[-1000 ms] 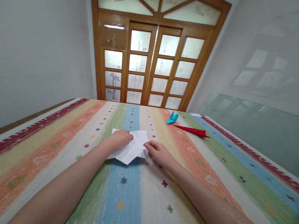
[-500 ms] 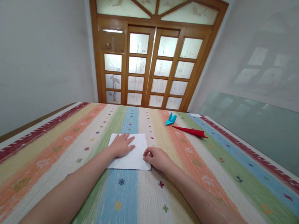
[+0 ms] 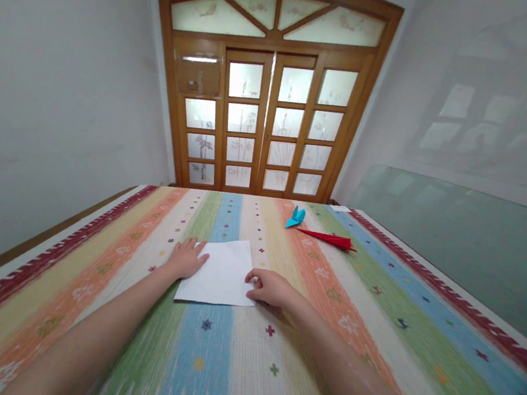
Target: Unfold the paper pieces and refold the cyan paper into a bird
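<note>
A square sheet of white paper [image 3: 220,275] lies flat on the striped tablecloth [image 3: 197,381] in front of me. My left hand [image 3: 186,257] rests at the paper's left edge, fingers spread and thumb on the sheet. At the right edge is my right hand [image 3: 268,288], its fingers curled; thumb and index fingertips are apart over the paper's border, with no pinch on it visible. Beyond the right hand lie a blue folded-paper piece [image 3: 296,217] and a long red pointed piece [image 3: 330,239], its material hard to make out.
The table carries the cloth in bands of green, blue, orange, yellow and dark red. A small white item [image 3: 340,208] lies at its far edge. Wooden glazed doors [image 3: 266,121] stand behind. A pale green panel [image 3: 433,225] runs along the right wall.
My left hand has slid left, from the sheet's upper middle to its left edge, uncovering more paper. The right hand stays by the right edge. The view has shifted slightly.
</note>
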{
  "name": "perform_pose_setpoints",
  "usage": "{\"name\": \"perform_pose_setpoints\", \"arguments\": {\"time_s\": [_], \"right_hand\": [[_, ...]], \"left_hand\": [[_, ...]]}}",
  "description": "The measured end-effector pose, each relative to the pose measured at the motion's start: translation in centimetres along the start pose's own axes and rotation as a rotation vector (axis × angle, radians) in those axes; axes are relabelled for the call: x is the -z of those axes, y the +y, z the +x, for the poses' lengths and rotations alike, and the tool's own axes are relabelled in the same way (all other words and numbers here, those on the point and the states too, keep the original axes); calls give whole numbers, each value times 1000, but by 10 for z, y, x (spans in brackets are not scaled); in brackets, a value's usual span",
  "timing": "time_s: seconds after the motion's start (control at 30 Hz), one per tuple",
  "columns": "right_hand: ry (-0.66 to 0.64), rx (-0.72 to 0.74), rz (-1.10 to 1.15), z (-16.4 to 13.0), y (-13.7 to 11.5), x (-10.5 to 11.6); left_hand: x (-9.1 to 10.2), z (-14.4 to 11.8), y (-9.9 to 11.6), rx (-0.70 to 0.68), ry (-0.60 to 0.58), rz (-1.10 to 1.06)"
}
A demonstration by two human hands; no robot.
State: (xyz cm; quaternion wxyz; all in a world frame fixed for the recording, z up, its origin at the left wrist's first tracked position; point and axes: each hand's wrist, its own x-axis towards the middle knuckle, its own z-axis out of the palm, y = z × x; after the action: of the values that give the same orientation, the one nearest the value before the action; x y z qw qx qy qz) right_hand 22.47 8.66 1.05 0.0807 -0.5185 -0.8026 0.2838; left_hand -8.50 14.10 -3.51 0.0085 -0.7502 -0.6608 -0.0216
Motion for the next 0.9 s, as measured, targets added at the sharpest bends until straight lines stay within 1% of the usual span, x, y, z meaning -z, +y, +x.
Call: {"name": "perform_pose_setpoints", "arguments": {"time_s": [0.1,0.2,0.23,0.27,0.33,0.43,0.47,0.57,0.67,0.73,0.8,0.87,0.9], "right_hand": [[-2,1,-6,1,1,-1],[5,10,-11,2,3,-2],[7,14,-10,3,3,-3],[8,19,-8,3,4,-3],[9,28,-1,4,6,-3],[8,44,20,3,8,-2],[2,49,31,2,9,-1],[-31,61,80,0,11,2],[-85,64,137,-1,10,6],[-121,72,164,-2,4,14],[-146,95,174,-10,-9,26],[-166,137,169,-27,-33,45],[-167,187,154,-41,-49,56]], "left_hand": [[6,-24,-1,47,20,23],[14,-56,14,40,48,43],[19,-68,21,0,56,49],[24,-80,29,-77,65,48],[36,-103,45,-190,38,-25],[49,-127,65,-384,-62,-173],[50,-131,70,-409,-94,-197],[46,-132,77,-386,-141,-216],[39,-120,74,-352,-114,-201],[36,-112,69,-365,-89,-173],[33,-105,62,-368,-86,-129],[30,-98,52,-323,-102,-79],[28,-95,44,-279,-102,-56]]}}
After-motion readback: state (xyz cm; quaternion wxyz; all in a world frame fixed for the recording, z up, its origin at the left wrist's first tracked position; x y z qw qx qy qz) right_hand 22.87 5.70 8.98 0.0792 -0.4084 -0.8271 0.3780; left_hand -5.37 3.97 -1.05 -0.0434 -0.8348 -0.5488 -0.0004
